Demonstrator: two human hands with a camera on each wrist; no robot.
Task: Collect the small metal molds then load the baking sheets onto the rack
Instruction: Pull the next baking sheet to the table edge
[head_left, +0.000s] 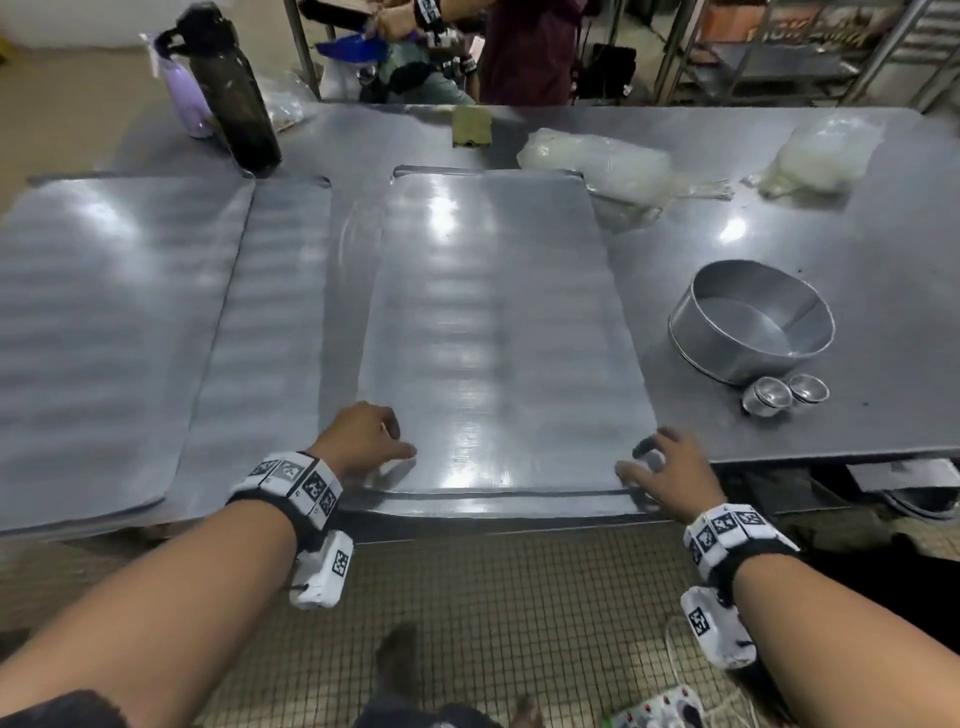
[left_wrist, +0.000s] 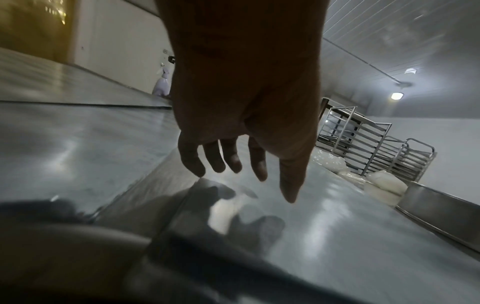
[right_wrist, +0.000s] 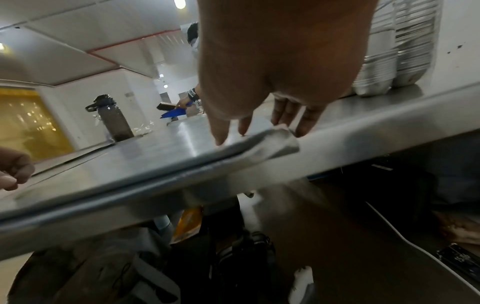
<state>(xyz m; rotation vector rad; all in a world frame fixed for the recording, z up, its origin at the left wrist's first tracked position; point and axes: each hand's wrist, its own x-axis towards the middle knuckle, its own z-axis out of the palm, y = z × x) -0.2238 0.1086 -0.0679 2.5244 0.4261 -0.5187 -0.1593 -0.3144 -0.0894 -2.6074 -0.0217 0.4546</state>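
A flat baking sheet (head_left: 493, 338) lies lengthwise in the middle of the steel table (head_left: 857, 260), its near edge at the table's front. My left hand (head_left: 387, 436) hovers at its near left corner, fingers hanging loose (left_wrist: 233, 164), the little fingertip at the sheet (left_wrist: 311, 226). My right hand (head_left: 644, 462) spreads its fingertips (right_wrist: 259, 127) on the near right corner of the sheet (right_wrist: 155, 148). Neither hand holds anything. Two short stacks of small metal molds (head_left: 784, 395) lie beside a round cake pan (head_left: 753, 322) to the right. More sheets (head_left: 104, 322) lie overlapped at the left.
A dark bottle (head_left: 234, 93) and a purple bottle (head_left: 187, 98) stand at the back left. Plastic bags (head_left: 597, 161) lie at the back. Another person (head_left: 519, 47) works behind the table. Metal racks (left_wrist: 363, 144) stand beyond the table's right end. Bags sit under the table (right_wrist: 246, 257).
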